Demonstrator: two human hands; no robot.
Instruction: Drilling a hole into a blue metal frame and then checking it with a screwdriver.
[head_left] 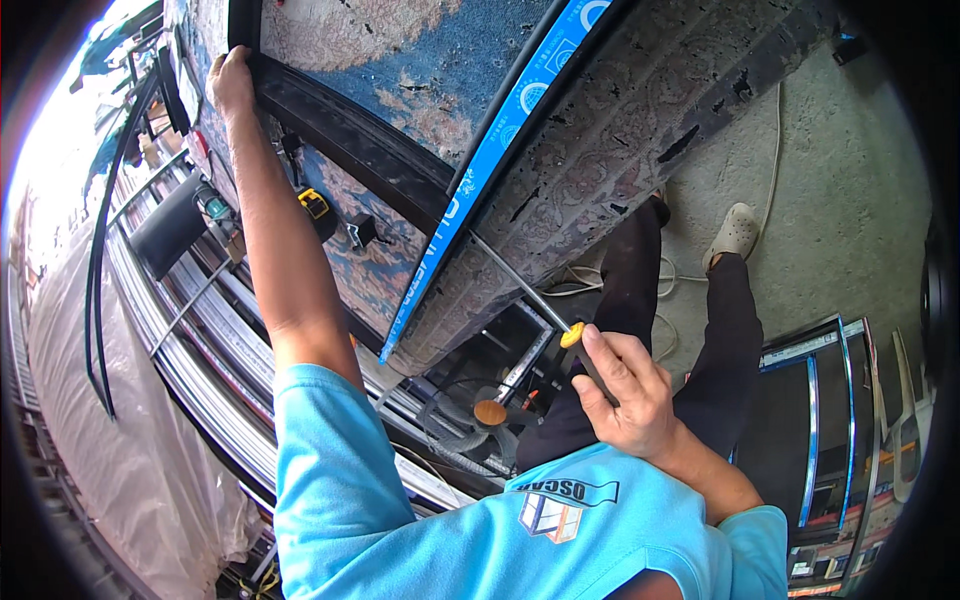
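Observation:
My left hand (232, 82) is closed round the corner of a dark metal frame (350, 140) at the far left of the carpet-covered bench. A blue printed film strip (480, 165) runs along the near bar of this frame. My right hand (635, 395) is at the yellow end of a long screwdriver (520, 280), fingers bent against it. The shaft slants up to the left, and its tip meets the near side of the bar below the film. Part of the handle is hidden by my fingers.
Worn patterned carpet (640, 120) covers the bench. On it lie a yellow-and-black tool (313, 203) and a small black block (362, 231). Long metal profiles (215, 360) are stacked left, beside plastic sheeting (130, 430). A fan (480, 420) stands below; a cable (775, 170) crosses the floor. Framed panels (790, 420) lean right.

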